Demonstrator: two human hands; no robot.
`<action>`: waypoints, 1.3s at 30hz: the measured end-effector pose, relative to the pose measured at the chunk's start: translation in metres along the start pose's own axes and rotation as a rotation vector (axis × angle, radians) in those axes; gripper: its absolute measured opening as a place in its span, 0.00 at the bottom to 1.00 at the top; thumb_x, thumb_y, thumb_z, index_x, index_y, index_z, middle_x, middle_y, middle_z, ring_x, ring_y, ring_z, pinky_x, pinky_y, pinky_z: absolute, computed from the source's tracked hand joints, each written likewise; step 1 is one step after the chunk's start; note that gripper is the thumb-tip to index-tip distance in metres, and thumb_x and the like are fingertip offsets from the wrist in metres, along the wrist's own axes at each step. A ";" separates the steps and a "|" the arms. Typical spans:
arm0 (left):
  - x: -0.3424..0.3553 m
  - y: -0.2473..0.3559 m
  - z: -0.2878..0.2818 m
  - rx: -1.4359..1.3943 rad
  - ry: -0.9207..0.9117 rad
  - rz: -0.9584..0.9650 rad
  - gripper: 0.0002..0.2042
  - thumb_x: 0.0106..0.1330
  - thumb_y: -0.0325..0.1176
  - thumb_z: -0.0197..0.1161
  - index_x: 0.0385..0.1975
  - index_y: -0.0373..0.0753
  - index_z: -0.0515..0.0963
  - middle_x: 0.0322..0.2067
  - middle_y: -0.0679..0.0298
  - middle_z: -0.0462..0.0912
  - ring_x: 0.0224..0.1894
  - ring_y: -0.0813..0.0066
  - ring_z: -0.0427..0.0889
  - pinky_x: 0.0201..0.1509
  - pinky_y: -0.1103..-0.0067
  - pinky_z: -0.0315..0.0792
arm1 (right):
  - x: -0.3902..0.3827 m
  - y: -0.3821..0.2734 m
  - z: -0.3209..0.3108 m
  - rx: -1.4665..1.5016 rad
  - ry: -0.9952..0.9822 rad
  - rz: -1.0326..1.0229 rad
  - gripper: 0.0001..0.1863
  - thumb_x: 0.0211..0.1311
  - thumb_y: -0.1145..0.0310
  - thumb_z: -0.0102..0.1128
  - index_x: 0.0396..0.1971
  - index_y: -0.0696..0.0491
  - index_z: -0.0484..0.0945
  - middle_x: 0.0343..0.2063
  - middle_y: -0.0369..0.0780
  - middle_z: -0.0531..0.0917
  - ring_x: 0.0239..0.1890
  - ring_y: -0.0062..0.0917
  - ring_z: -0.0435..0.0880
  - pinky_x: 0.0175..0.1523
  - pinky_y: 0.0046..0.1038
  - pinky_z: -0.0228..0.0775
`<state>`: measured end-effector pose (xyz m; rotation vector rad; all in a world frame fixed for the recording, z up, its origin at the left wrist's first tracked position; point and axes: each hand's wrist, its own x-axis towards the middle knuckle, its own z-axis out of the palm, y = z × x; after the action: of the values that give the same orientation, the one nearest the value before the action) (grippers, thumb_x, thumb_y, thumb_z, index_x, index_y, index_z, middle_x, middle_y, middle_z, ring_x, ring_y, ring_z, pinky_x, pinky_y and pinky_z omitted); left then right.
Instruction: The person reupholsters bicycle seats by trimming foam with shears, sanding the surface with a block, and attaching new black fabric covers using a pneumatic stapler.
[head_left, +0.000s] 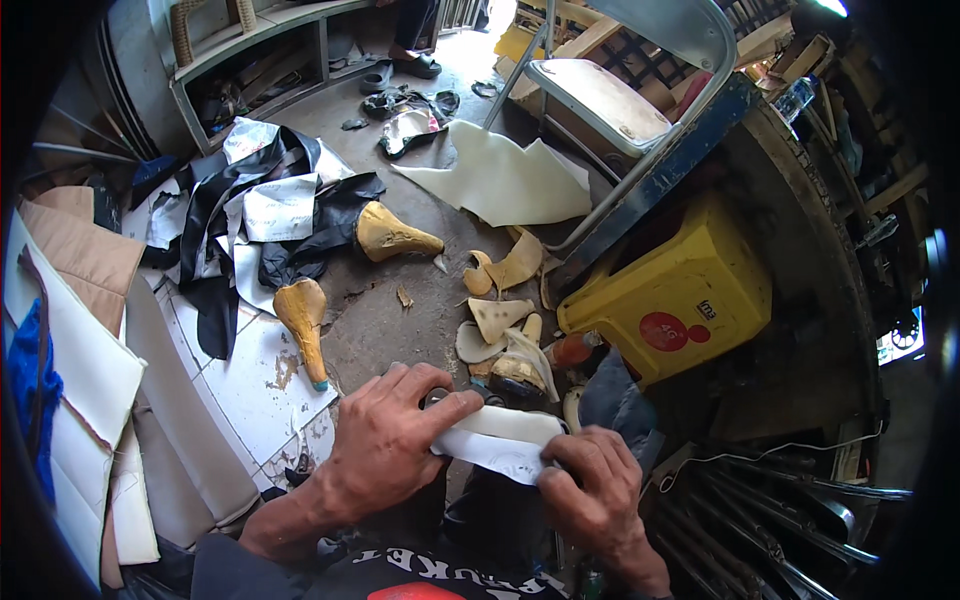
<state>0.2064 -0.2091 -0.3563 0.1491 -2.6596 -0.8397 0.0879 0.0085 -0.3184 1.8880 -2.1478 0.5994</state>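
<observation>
Above my lap, my left hand (395, 435) and my right hand (598, 480) stretch a short white strip (485, 450) between them. A cream, foam-like layer (505, 425) runs along its far side. Thumb and fingers of the left hand pinch one end, where a small dark piece (436, 397) shows beside the fingertips. The fingers of the right hand are curled round the other end and partly hide it. Just beyond the hands lie cream, curved scraps (500, 318) and a bottle-like reddish item (573, 349). A dark grey cloth-like piece (615, 400) is beside my right hand.
Two yellow tapered pieces (303, 325) lie left of centre, near black and white material scraps (285, 205). A yellow plastic stool (680, 300) is tipped over at right, beside a folding chair (610, 105). Metal tubes (760, 510) lie lower right; a person's sandalled foot (415, 65) shows far off.
</observation>
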 end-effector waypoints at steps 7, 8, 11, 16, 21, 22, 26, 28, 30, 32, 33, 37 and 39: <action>-0.001 0.005 0.014 0.107 0.017 0.023 0.32 0.43 0.27 0.72 0.55 0.50 0.84 0.40 0.67 0.82 0.41 0.65 0.80 0.44 0.69 0.73 | -0.018 -0.008 0.008 0.015 -0.078 0.427 0.24 0.36 0.72 0.74 0.41 0.47 0.83 0.26 0.36 0.76 0.27 0.32 0.78 0.34 0.34 0.70; -0.001 0.005 0.015 0.128 0.049 0.038 0.30 0.44 0.27 0.71 0.54 0.48 0.85 0.40 0.67 0.82 0.41 0.65 0.80 0.43 0.68 0.72 | -0.016 -0.008 0.011 0.016 -0.073 0.411 0.24 0.36 0.72 0.74 0.41 0.47 0.83 0.26 0.36 0.76 0.27 0.32 0.78 0.34 0.34 0.70; -0.001 0.003 0.019 0.148 0.104 0.038 0.28 0.45 0.28 0.71 0.52 0.46 0.85 0.39 0.68 0.82 0.41 0.65 0.80 0.43 0.67 0.71 | -0.010 -0.007 0.027 -0.070 0.229 0.274 0.22 0.35 0.77 0.71 0.38 0.51 0.82 0.44 0.46 0.83 0.44 0.45 0.86 0.52 0.38 0.81; -0.003 0.001 0.024 0.129 0.178 0.043 0.27 0.41 0.25 0.68 0.48 0.45 0.88 0.36 0.66 0.84 0.37 0.63 0.81 0.43 0.68 0.72 | -0.011 -0.001 0.042 0.118 0.211 0.307 0.23 0.34 0.79 0.70 0.38 0.56 0.80 0.60 0.56 0.79 0.59 0.52 0.83 0.58 0.47 0.80; -0.005 0.002 0.030 0.065 0.281 0.005 0.22 0.40 0.26 0.67 0.41 0.43 0.90 0.32 0.65 0.84 0.32 0.63 0.81 0.38 0.69 0.72 | -0.011 -0.001 0.046 0.058 0.203 0.353 0.26 0.34 0.82 0.68 0.42 0.56 0.80 0.51 0.52 0.85 0.52 0.46 0.88 0.56 0.41 0.82; -0.005 0.003 0.031 0.065 0.283 -0.002 0.22 0.40 0.26 0.67 0.41 0.43 0.90 0.32 0.65 0.84 0.32 0.63 0.81 0.38 0.69 0.72 | -0.010 -0.002 0.047 0.060 0.220 0.329 0.26 0.34 0.82 0.68 0.42 0.56 0.80 0.51 0.52 0.85 0.52 0.46 0.88 0.56 0.41 0.82; -0.006 0.007 0.036 0.028 0.340 -0.068 0.18 0.41 0.26 0.67 0.35 0.44 0.90 0.29 0.64 0.82 0.31 0.64 0.80 0.36 0.69 0.71 | -0.005 -0.004 0.050 0.008 0.255 0.382 0.27 0.34 0.81 0.68 0.44 0.56 0.80 0.45 0.47 0.87 0.42 0.41 0.89 0.46 0.37 0.82; -0.005 0.008 0.038 0.022 0.361 -0.086 0.16 0.41 0.26 0.68 0.34 0.44 0.90 0.28 0.64 0.82 0.31 0.64 0.80 0.35 0.69 0.71 | -0.003 -0.004 0.050 -0.019 0.265 0.401 0.27 0.35 0.80 0.68 0.44 0.56 0.81 0.43 0.46 0.87 0.38 0.40 0.88 0.42 0.35 0.81; -0.005 0.008 0.040 0.024 0.371 -0.127 0.13 0.43 0.26 0.69 0.31 0.44 0.89 0.25 0.65 0.79 0.29 0.64 0.78 0.34 0.69 0.70 | -0.001 -0.003 0.051 -0.087 0.242 0.423 0.26 0.36 0.77 0.68 0.44 0.55 0.81 0.33 0.42 0.83 0.29 0.37 0.82 0.34 0.35 0.75; -0.004 0.008 0.042 0.031 0.381 -0.137 0.11 0.43 0.25 0.69 0.30 0.44 0.89 0.24 0.66 0.78 0.29 0.65 0.77 0.33 0.70 0.69 | 0.002 -0.004 0.050 -0.080 0.235 0.446 0.24 0.38 0.78 0.67 0.42 0.56 0.81 0.30 0.43 0.82 0.29 0.38 0.82 0.34 0.37 0.75; -0.004 0.008 0.042 0.034 0.389 -0.153 0.10 0.44 0.25 0.70 0.28 0.43 0.88 0.24 0.66 0.77 0.28 0.65 0.77 0.32 0.70 0.68 | 0.004 -0.004 0.050 -0.074 0.243 0.461 0.21 0.40 0.78 0.65 0.41 0.56 0.82 0.27 0.44 0.80 0.28 0.40 0.81 0.34 0.39 0.74; -0.004 0.008 0.043 0.051 0.388 -0.191 0.08 0.44 0.28 0.69 0.26 0.45 0.86 0.22 0.68 0.74 0.28 0.66 0.76 0.32 0.70 0.66 | 0.012 -0.006 0.049 -0.063 0.265 0.493 0.21 0.38 0.76 0.69 0.40 0.54 0.82 0.24 0.40 0.74 0.26 0.37 0.78 0.31 0.38 0.71; -0.004 0.008 0.042 0.044 0.366 -0.221 0.04 0.46 0.30 0.71 0.23 0.43 0.85 0.22 0.67 0.73 0.27 0.66 0.75 0.30 0.70 0.65 | 0.014 -0.007 0.046 0.068 0.252 0.627 0.12 0.47 0.78 0.69 0.35 0.55 0.83 0.24 0.44 0.78 0.25 0.40 0.80 0.33 0.37 0.73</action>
<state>0.1953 -0.1791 -0.3854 0.5609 -2.3438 -0.7362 0.0970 -0.0250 -0.3529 1.0562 -2.5468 0.9691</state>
